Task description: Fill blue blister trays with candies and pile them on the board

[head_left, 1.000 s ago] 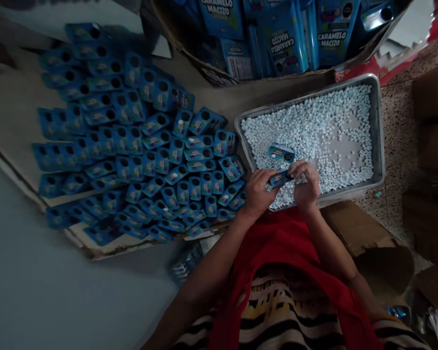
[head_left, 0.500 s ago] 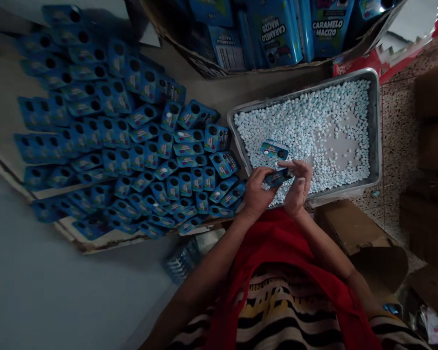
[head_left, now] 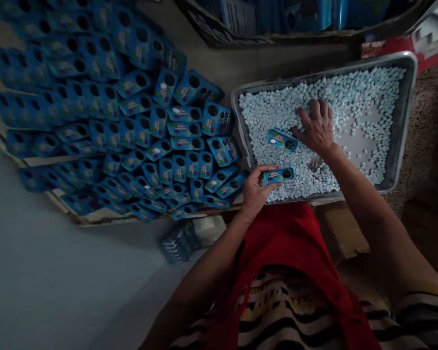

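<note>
Between the thumb and fingers of my left hand point(head_left: 256, 190) is a small blue candy pack point(head_left: 278, 175), its dark round window facing up, over the near left corner of a metal tray point(head_left: 405, 121). My right hand point(head_left: 317, 125) rests palm down with fingers spread on the pale blue and white candies point(head_left: 270, 107) that cover much of the tray. Another blue pack point(head_left: 282, 140) lies on the candies, just left of my right thumb.
Many blue packs point(head_left: 182, 129) stand in rows on the table left of the tray. An open carton point(head_left: 233, 40) of larger blue packages is at the top. Cardboard point(head_left: 346, 228) lies below the tray, beside a red apron point(head_left: 288, 243).
My right hand has moved away from the held pack, up and right onto the candies, and its fingers have spread. My left hand still holds the pack. The view has shifted.
</note>
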`<action>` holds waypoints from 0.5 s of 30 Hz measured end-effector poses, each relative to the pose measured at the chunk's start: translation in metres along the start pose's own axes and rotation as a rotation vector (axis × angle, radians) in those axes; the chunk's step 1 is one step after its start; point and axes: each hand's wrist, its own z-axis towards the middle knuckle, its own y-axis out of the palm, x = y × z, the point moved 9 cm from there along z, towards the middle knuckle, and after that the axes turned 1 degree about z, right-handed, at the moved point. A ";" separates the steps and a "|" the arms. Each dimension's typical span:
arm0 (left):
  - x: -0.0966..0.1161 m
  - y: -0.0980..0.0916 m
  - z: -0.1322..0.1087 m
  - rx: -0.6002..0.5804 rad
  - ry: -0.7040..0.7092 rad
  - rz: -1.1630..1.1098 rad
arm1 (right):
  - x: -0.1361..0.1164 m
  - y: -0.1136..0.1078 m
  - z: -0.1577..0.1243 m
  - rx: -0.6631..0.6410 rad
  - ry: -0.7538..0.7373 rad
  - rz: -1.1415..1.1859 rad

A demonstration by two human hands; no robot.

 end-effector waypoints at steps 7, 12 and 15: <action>0.001 0.006 0.000 0.032 -0.042 0.064 | 0.032 -0.009 -0.084 0.291 0.458 1.003; 0.015 0.021 0.006 0.015 0.032 0.200 | -0.033 -0.014 -0.112 0.215 0.522 1.790; 0.025 0.031 0.009 -0.016 0.077 0.260 | -0.071 -0.036 -0.116 0.283 0.385 1.810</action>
